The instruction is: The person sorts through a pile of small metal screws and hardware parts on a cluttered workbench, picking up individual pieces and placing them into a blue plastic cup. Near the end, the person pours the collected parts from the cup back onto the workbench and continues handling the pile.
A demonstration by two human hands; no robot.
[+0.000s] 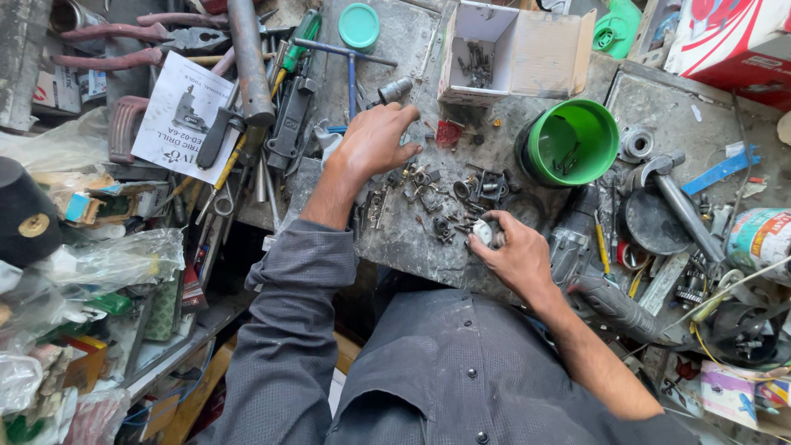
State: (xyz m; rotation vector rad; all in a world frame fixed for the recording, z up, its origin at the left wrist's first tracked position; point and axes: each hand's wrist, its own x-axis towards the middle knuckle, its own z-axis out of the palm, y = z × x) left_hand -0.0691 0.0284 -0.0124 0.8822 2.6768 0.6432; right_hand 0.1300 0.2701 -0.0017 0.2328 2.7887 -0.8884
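Note:
My left hand (377, 140) reaches over a grimy grey workbench (412, 239), fingers spread and pressing down among small dark metal parts (428, 191) scattered across its middle. Whether it grips anything is hidden under the palm. My right hand (515, 255) sits near the bench's front edge, fingers curled around a small round pale metal part (484, 234). Both arms wear grey sleeves.
A green plastic cup (573, 142) stands right of the parts, an open cardboard box (511, 51) with screws behind it. Pliers (132, 45), screwdrivers and a paper leaflet (183, 115) crowd the left. A power tool (606, 301), a hammer (680, 202) and wires lie at right.

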